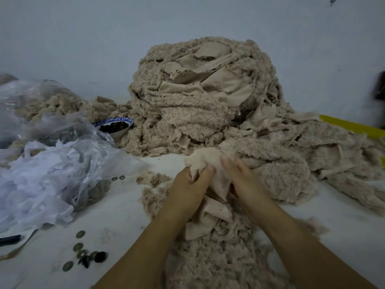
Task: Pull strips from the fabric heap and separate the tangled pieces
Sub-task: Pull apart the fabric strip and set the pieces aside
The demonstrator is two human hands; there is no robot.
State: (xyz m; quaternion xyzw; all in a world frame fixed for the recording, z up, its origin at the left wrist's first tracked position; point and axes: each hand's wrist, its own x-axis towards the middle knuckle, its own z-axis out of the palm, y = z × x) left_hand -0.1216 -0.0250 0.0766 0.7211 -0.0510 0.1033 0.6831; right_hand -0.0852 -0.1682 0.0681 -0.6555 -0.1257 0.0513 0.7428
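1. Left hand: fingers curled and clamped on a bunched beige fabric strip; fingertips mostly buried in the folds.
2. Right hand: fingers closed on the same strip from the other side, just beside the left hand; fingertips blurred, exact grip hard to make out.
3. Strip: smooth side up, held just above the table near its front middle; lower end trailing down between the wrists, partly hidden behind them.
4. Loose fluffy scraps: spread under and between the forearms to the front edge of the table; cut off by the bottom of the frame.
5. Fabric heap: tall beige mound of fleecy and smooth pieces at the back middle of the table, against the wall; spilling toward the right edge, single strips not separable by eye.
6. Yellow surface: sliver at the right back, mostly covered by fabric; nature unclear.
7. Blue-and-white bowl: left of the heap's foot, dark contents unidentifiable, near rim hidden by plastic.
8. Clear plastic bags: crumpled along the left edge, white material inside, cut off at the frame's left.
9. Coins: scattered at the front left, beside small dark pieces too small to identify.
10. Dark object: right edge of frame, cut off, blurred.
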